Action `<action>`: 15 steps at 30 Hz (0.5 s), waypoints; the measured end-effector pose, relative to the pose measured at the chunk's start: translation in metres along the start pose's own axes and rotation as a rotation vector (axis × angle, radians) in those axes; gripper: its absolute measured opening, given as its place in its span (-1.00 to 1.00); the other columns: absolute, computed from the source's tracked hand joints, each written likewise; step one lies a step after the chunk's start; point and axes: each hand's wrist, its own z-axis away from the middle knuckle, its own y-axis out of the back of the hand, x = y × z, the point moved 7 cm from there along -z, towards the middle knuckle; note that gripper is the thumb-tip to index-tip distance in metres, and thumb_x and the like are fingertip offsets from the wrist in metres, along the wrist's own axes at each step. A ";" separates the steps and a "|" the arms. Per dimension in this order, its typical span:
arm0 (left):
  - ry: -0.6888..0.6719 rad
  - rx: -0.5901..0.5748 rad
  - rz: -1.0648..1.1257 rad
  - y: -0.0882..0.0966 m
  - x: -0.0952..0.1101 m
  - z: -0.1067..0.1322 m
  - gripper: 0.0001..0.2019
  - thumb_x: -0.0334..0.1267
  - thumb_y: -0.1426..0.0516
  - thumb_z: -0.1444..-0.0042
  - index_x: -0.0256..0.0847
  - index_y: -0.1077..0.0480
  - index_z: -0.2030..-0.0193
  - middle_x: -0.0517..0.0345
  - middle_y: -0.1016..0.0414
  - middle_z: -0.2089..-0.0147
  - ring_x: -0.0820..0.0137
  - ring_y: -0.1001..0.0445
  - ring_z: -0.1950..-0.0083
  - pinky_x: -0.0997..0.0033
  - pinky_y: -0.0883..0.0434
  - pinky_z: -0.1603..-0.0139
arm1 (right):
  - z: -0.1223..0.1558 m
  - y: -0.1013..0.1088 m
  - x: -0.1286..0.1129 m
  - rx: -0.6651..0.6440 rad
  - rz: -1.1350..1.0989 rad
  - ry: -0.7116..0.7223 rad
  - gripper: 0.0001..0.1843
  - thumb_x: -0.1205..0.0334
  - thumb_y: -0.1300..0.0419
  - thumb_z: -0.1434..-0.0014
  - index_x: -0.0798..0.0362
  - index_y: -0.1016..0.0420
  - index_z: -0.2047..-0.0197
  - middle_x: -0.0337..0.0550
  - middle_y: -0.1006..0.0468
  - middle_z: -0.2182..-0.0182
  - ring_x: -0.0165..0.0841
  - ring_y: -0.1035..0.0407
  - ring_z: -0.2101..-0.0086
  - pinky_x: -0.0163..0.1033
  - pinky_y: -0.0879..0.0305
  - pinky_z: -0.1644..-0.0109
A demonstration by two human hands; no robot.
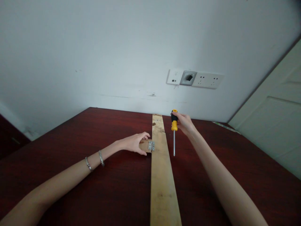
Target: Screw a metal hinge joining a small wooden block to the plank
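Note:
My left hand (134, 143) is closed around a small wood block (144, 145), thumb on the near side and fingers on the far side. A metal hinge (151, 145) spans the joint between this block and a long wooden board (162, 175), which runs away from me across the table. To the right of the board, my right hand (184, 122) grips a yellow and black screwdriver (174, 125) by its handle. Its shaft points down toward me, and the tip is apart from the hinge.
The dark red table (105, 191) meets a white wall (117, 56) at its far edge. Wall sockets (207, 80) with a plug-like black piece sit above the right side. A pale panelled door (277, 110) stands at the right, and a flat printed strip (226, 126) lies near the back right edge.

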 end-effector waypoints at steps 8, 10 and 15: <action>-0.020 0.018 0.168 0.003 -0.006 -0.005 -0.20 -0.02 -0.32 0.12 -0.18 -0.11 -0.24 -0.14 -0.34 -0.12 0.16 -0.36 -0.11 0.18 -0.30 -0.09 | -0.008 -0.007 0.047 -0.052 0.018 -0.208 -0.80 0.15 -0.26 0.00 0.13 -0.44 0.38 -0.30 -0.36 0.66 -0.46 -0.21 0.70 -0.28 -0.22 0.63; 0.005 0.108 0.252 0.009 -0.015 -0.014 -0.35 -0.04 -0.24 -0.01 -0.21 -0.16 -0.21 -0.16 -0.34 -0.14 0.18 -0.36 -0.12 0.18 -0.31 -0.09 | -0.006 -0.010 0.050 -0.070 0.008 -0.229 -0.80 0.17 -0.25 -0.01 0.12 -0.45 0.34 -0.28 -0.39 0.64 -0.43 -0.26 0.68 -0.26 -0.26 0.62; 0.242 0.410 0.451 0.023 -0.055 -0.050 -0.48 -0.10 -0.23 0.00 -0.30 -0.30 -0.08 -0.23 -0.34 -0.17 0.11 -0.35 -0.16 0.20 -0.27 -0.14 | -0.004 -0.017 0.055 -0.093 -0.033 -0.255 -0.82 0.18 -0.24 -0.04 0.13 -0.43 0.34 -0.26 -0.41 0.63 -0.41 -0.29 0.66 -0.27 -0.27 0.63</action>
